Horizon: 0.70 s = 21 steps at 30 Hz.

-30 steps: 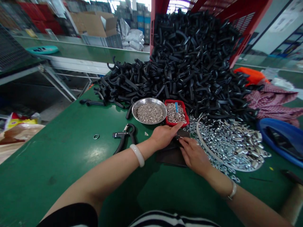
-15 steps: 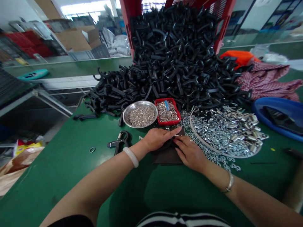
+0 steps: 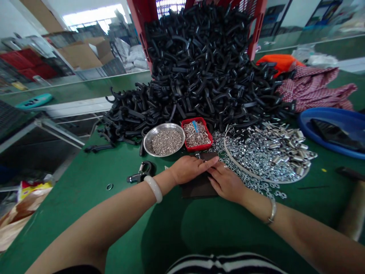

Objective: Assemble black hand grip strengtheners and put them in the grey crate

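Note:
My left hand (image 3: 189, 170) lies palm down on a dark pad (image 3: 198, 187), its fingers pointing right. My right hand (image 3: 226, 183) rests on the pad's right edge, its fingertips meeting the left fingertips. Whether they pinch a small part between them is too small to tell. Just above the fingers stands a small metal piece (image 3: 197, 155). A red tray (image 3: 199, 147) of silver metal parts and a steel bowl (image 3: 147, 149) of tiny metal pieces sit beyond my hands. A black spring hand grip (image 3: 142, 173) lies left of my left wrist.
Black curved plastic handles (image 3: 199, 76) spill from a tipped red crate (image 3: 139, 23) onto the green workbench (image 3: 71, 213). Right of my hands, a round tray (image 3: 242, 173) holds heaped washers and metal sleeves. A blue basin (image 3: 333, 129) and checked cloth (image 3: 313, 87) lie further right.
The whole scene has slid left and slightly up in view as my head turned. My hands have stayed together at the pad, with little visible change in their pose.

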Available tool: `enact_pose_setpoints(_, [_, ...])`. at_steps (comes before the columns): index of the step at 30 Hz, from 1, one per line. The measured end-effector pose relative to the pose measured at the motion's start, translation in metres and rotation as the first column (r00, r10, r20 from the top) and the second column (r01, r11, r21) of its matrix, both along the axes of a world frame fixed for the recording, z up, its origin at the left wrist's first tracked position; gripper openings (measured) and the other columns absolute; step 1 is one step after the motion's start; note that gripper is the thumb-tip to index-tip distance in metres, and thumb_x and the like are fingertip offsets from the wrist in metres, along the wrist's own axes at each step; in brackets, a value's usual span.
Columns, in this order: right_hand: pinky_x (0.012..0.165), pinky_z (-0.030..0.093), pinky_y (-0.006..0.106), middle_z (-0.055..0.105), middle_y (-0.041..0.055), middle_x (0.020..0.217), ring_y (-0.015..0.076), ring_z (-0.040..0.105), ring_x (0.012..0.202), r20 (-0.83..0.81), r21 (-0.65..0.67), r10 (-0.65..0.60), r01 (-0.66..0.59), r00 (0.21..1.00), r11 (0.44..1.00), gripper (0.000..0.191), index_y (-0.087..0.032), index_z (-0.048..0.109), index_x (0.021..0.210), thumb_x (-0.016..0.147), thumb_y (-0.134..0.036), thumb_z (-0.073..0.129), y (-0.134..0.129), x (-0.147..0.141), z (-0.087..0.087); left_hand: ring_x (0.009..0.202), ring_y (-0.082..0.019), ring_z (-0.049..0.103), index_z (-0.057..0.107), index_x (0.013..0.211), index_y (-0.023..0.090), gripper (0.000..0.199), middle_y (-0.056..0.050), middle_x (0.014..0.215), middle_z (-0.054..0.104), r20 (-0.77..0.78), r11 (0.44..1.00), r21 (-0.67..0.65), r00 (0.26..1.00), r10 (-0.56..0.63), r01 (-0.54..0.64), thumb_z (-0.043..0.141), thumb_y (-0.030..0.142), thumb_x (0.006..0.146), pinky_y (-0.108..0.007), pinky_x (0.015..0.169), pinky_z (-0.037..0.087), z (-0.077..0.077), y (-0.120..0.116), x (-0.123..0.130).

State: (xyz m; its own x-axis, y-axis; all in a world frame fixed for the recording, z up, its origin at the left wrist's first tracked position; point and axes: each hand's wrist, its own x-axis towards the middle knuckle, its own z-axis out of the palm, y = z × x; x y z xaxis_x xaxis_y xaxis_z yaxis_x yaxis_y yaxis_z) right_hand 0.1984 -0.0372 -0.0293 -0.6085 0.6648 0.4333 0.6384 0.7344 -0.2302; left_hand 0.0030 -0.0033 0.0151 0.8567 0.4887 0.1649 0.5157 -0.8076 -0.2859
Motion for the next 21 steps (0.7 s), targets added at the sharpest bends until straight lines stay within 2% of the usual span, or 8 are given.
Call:
enact_pose_setpoints(7, [0.089,0.044,0.045,0.050,0.0174,0.110,0.0279,0.045,0.105,0.019,-0.003,0.010,-0.010,1.000,1.000,0.036,-0.007,0.051,0.115,0.082,-0.019,0.042,0.000,0.000,0.003,0.068,-0.014,0.060,0.023,0.135,0.015,0.051,-0.007,0.091,0.066,-0.004,0.999,-0.043,1.000,-0.011,0.010,0.037,0.015,0.086,-0.026,0.058,0.045,-0.002,-0.003,-0.003])
enact_pose_setpoints(9, [0.090,0.043,0.044,0.051,0.0167,0.110,0.0267,0.045,0.105,0.004,-0.018,0.017,-0.017,1.000,1.000,0.034,-0.008,0.052,0.114,0.082,-0.019,0.042,0.000,0.000,0.004,0.066,-0.014,0.061,0.028,0.134,0.015,0.050,-0.006,0.086,0.067,0.031,0.996,-0.063,0.998,0.062,-0.060,0.039,0.016,0.085,-0.026,0.058,0.046,-0.005,-0.003,-0.005])
enact_pose_setpoints(12, [0.092,0.042,0.043,0.051,0.0162,0.112,0.0255,0.045,0.106,-0.004,-0.038,0.018,-0.018,1.000,0.999,0.033,-0.008,0.053,0.112,0.082,-0.018,0.043,0.000,-0.001,0.005,0.069,-0.014,0.062,0.046,0.124,0.019,0.038,-0.004,0.084,0.067,0.127,0.979,-0.141,0.978,0.165,-0.147,0.042,0.020,0.085,-0.023,0.059,0.047,-0.010,0.000,-0.007])
enact_pose_setpoints(15, [0.093,0.041,0.043,0.051,0.0160,0.114,0.0258,0.046,0.107,-0.004,-0.040,0.012,-0.012,1.000,0.999,0.032,-0.009,0.053,0.111,0.082,-0.018,0.043,0.001,-0.002,0.004,0.077,-0.012,0.062,0.058,0.109,0.023,0.028,-0.002,0.092,0.067,0.203,0.962,-0.255,0.966,0.157,-0.102,0.044,0.021,0.085,-0.021,0.065,0.048,-0.010,0.006,-0.008])
enact_pose_setpoints(21, [0.091,0.042,0.044,0.051,0.0151,0.114,0.0255,0.047,0.106,-0.050,-0.025,0.022,-0.023,0.998,0.999,0.032,-0.010,0.053,0.112,0.083,-0.018,0.043,0.000,0.000,0.000,0.079,-0.012,0.059,0.063,0.097,0.023,0.022,0.000,0.092,0.064,0.231,0.931,-0.361,0.963,0.141,-0.050,0.046,0.019,0.083,-0.021,0.066,0.047,-0.007,0.017,-0.007])
